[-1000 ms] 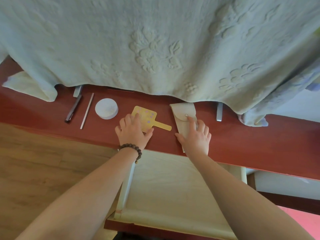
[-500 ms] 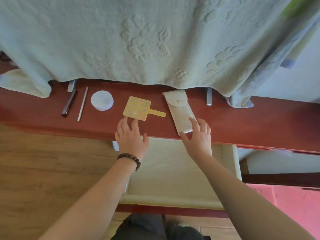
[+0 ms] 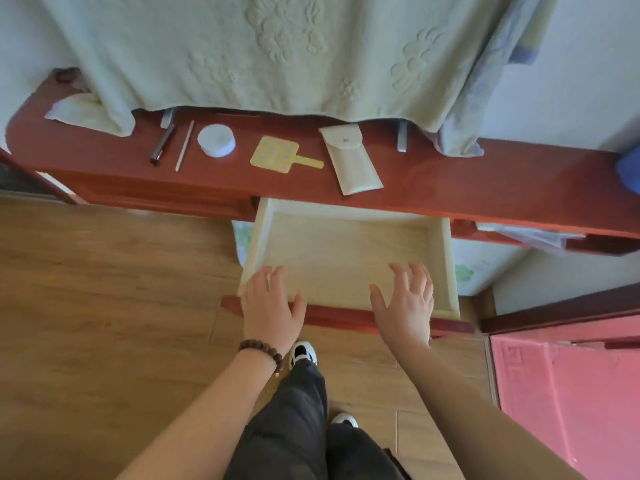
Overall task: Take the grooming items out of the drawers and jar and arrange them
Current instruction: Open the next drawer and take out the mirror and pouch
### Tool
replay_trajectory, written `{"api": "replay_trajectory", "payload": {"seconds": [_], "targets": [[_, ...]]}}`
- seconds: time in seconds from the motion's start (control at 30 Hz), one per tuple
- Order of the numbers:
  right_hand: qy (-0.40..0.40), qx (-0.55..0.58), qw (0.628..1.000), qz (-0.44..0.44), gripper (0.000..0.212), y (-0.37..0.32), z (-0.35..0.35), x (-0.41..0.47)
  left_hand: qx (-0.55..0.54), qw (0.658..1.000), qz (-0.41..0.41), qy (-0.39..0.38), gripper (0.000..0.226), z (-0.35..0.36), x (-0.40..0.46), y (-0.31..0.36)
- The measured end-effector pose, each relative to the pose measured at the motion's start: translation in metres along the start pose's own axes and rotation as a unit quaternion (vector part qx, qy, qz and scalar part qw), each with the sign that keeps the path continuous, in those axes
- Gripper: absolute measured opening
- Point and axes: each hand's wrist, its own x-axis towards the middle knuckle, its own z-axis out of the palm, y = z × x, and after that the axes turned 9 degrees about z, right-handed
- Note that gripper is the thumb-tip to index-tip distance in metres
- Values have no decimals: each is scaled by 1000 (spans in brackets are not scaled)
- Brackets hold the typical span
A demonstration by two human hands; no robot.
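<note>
I have both hands down at the front of the open drawer point(image 3: 346, 251). My left hand point(image 3: 268, 310) lies flat over its red front rail, fingers spread, grip open and holding nothing. My right hand point(image 3: 405, 306) hovers at the same rail with fingers splayed, grip also open and empty.

The drawer looks bare inside, pale wood with thin walls; I judge it light and easy to slide, best pushed with flat palms on the front rail, evenly, so it does not skew.

The grooming items lie in a row on the red surface point(image 3: 485, 181) above. The cream pouch point(image 3: 351, 161) with its snap flap looks soft and floppy; I would pinch it across the middle. The yellow paddle-shaped mirror point(image 3: 277, 155) seems thin, stiff and light, best taken by its handle, and possibly fragile. The round white container point(image 3: 216, 139) looks smooth and may slip, so I would hold it around its sides. The thin white stick point(image 3: 184, 145) and the dark pen-like tool point(image 3: 162, 143) lie flat and close together; both need a fingertip pinch. I cannot see a jar.
</note>
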Motion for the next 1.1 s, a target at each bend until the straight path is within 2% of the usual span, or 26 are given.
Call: {"api": "replay_trajectory", "payload": {"seconds": [0.13, 0.23, 0.33, 0.4, 0.53, 0.67, 0.8, 1.1], "targets": [[19, -12, 999, 48, 64, 34, -1, -39, 22, 999, -40, -19, 73, 10, -43, 11], [6, -29, 996, 79, 79, 54, 5, -61, 27, 995, -71, -70, 96, 21, -63, 16], [-21, -18, 992, 123, 90, 65, 13, -75, 22, 989, -88, -113, 104, 30, -73, 20], [-47, 12, 986, 159, 95, 66, 18, -82, 1, 986, -106, -132, 106, 33, -74, 24], [-80, 99, 967, 222, 103, 59, 25, -83, -86, 965, -196, -151, 117, 35, -61, 32], [-94, 151, 954, 243, 111, 47, 27, -63, -91, 958, -225, -151, 130, 38, -44, 34], [-99, 191, 936, 277, 116, 35, 26, -38, -83, 960, -223, -149, 132, 41, -35, 37], [-112, 208, 932, 274, 114, 22, 23, 15, -101, 962, -205, -148, 125, 40, 12, 30]]}}
